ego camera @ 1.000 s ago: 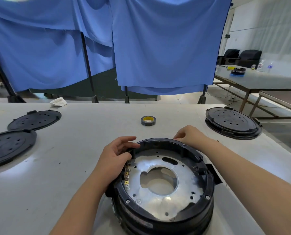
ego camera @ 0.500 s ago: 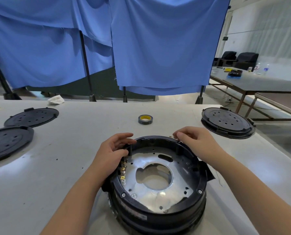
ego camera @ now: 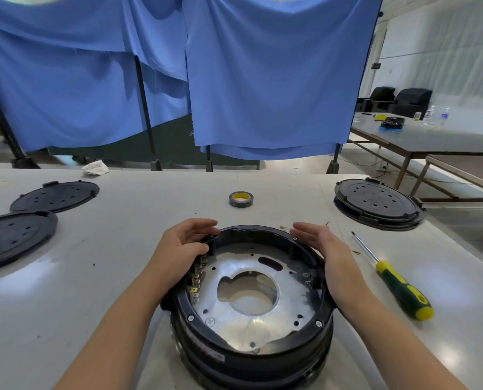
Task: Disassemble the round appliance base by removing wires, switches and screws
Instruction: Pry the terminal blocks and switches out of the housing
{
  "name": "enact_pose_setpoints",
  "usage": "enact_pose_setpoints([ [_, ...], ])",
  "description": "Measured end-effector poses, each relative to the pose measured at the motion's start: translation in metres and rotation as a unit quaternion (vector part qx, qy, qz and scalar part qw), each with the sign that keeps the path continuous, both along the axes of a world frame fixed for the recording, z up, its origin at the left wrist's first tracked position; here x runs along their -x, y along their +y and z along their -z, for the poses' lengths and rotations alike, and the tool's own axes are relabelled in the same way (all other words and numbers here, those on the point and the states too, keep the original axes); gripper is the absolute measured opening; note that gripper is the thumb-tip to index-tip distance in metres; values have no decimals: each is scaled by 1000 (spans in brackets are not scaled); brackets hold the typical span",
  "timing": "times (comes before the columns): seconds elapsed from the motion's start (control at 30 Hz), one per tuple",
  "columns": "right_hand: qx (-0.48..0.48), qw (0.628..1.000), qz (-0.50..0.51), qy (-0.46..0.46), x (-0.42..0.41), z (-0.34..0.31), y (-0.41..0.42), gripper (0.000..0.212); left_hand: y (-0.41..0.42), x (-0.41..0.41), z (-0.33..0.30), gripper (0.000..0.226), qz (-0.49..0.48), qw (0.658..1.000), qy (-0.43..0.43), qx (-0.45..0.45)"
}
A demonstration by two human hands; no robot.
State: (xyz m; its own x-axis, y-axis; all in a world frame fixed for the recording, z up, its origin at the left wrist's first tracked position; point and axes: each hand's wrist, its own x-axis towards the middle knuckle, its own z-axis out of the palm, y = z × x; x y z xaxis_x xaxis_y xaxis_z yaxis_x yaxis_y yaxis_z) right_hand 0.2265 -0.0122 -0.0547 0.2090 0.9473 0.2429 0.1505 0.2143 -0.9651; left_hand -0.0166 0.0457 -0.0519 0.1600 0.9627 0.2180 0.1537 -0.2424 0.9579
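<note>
Working at the white bench [ego camera: 94,277], we see the round appliance base [ego camera: 251,305] standing near its front edge, open side up, metal plate and a row of terminals on its left inner wall showing. Our left hand [ego camera: 184,249] curls its fingers [ego camera: 203,226] over the left rim onto a small black part; our right hand [ego camera: 323,246] lies flat, fingers straight, along the right rim. A green-and-yellow screwdriver [ego camera: 395,280] lies just right of the base.
</note>
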Motion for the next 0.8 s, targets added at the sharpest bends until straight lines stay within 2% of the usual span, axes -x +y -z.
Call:
enact_pose_setpoints([
  [0.1,-7,995,-16,-101,-6,0,-5,36,-3,-3,-7,51,-9,997,79,-21],
  [0.17,-3,981,-20,-191,-15,1,-9,32,-6,-6,-15,46,-19,986,157,-48],
  [0.2,10,978,-26,-206,-20,1,-11,34,-9,-9,-19,41,-22,978,197,-67],
  [0.33,59,982,-53,-171,-25,3,-14,39,-28,-38,-36,31,28,945,291,-146],
  [0.37,60,983,-54,-164,-24,3,-14,38,-33,-49,-37,36,61,936,309,-159],
  [0.43,53,983,-47,-169,-23,4,-13,36,-41,-68,-37,61,125,906,367,-168],
  [0.53,48,981,-49,-179,-24,3,-13,38,-45,-84,-26,85,163,866,454,-133],
  [0.63,54,977,-42,-201,-27,3,-13,40,-46,-86,-11,81,175,818,533,-128],
  [0.8,77,959,53,-269,-24,-3,-19,41,-46,-84,-5,74,197,806,548,-100],
])
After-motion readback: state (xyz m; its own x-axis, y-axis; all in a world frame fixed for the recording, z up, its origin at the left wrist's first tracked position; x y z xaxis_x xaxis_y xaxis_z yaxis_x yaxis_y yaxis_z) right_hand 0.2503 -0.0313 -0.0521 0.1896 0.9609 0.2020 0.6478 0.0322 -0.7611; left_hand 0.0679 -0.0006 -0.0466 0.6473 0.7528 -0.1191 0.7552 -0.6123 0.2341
